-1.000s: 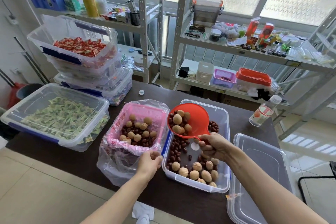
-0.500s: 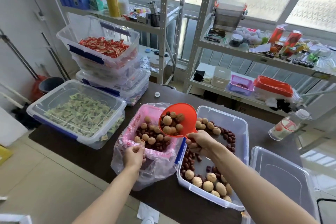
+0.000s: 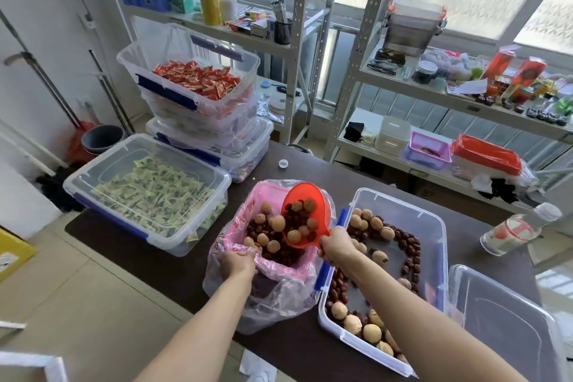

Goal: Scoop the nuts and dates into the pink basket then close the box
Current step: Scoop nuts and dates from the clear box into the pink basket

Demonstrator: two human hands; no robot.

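Pink basket (image 3: 245, 228), bag-lined, sits at table centre, already holding a good layer of walnuts and dates. Red scoop (image 3: 305, 217) tipped over its 3 o'clock rim, load spilling in. Right hand (image 3: 336, 246) clamped on the scoop handle; left hand (image 3: 237, 262) pinches the bag edge at the basket's 6 o'clock. Clear box (image 3: 434, 226) touching at 3 o'clock: roughly half emptied I'd say, nuts and dates ringing a bare floor. Lid (image 3: 508, 326) lies off at the box's 4 o'clock. Left: more scoops, then closing.
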